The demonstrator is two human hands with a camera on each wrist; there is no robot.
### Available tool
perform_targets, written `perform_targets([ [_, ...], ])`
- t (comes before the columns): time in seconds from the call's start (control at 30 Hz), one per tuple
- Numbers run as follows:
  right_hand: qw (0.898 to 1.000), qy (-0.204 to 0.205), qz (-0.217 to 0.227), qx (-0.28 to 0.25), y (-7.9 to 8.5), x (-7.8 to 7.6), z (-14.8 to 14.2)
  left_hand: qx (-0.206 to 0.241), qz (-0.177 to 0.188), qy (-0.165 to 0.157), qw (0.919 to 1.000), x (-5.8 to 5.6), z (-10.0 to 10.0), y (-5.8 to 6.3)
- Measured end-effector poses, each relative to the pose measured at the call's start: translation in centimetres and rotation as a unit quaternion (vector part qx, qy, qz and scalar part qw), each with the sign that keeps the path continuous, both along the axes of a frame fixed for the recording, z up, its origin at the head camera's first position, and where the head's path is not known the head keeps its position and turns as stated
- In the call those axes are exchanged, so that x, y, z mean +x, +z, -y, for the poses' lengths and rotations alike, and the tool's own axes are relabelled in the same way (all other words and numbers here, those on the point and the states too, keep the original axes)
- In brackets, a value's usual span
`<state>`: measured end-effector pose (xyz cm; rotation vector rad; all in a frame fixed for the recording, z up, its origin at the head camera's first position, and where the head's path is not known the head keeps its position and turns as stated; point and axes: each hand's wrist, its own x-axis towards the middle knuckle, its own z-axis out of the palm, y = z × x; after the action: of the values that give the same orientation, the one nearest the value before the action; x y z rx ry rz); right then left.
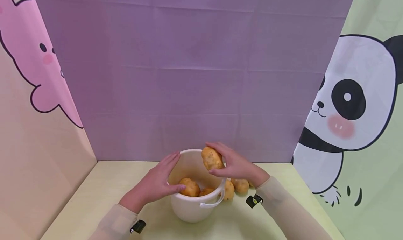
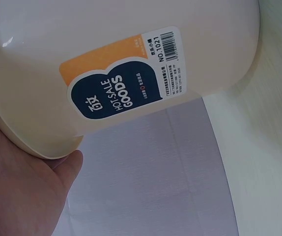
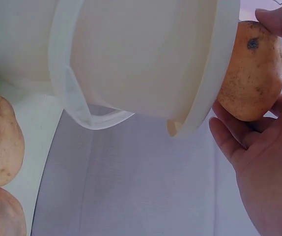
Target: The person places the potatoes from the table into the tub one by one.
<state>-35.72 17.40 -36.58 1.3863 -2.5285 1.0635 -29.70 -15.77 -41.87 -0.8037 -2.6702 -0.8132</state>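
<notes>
"Midway between the worktop's [image 1: 119, 177] side edges, what do we hold?"
"Our right hand [image 1: 233, 164] grips a potato [image 1: 211, 158] at the bucket's [image 1: 190, 212] rim; our left hand [image 1: 157, 182], fingers spread, touches that rim."

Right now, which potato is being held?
The potato in the right hand, at the rim of the bucket; the others lie inside it or beside it on the table.

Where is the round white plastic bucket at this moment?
In the head view, the white plastic bucket stands at lower centre on the pale yellow table, between the left hand and right hand, with brownish potatoes at its right.
</notes>
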Motion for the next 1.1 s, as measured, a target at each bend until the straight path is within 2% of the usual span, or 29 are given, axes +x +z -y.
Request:
perform_targets([
  [0.53,1.0,0.003,-0.001,0.002,-0.15,-0.37,0.31,-0.001,0.0,-0.005,1.0,0.11,-0.16,0.09],
  [0.77,1.0,0.003,0.002,0.01,-0.21,-0.41,0.4,-0.001,-0.011,-0.007,0.9999,0.0,-0.05,-0.09],
  [0.97,1.0,0.017,0.011,-0.012,-0.42,-0.57,0.26,0.002,-0.012,-0.006,0.9999,0.16,0.06,-0.04],
  [1.1,0.999,0.027,-0.008,-0.027,-0.55,-0.71,0.08,0.003,-0.01,-0.006,0.9999,0.17,0.0,0.1],
])
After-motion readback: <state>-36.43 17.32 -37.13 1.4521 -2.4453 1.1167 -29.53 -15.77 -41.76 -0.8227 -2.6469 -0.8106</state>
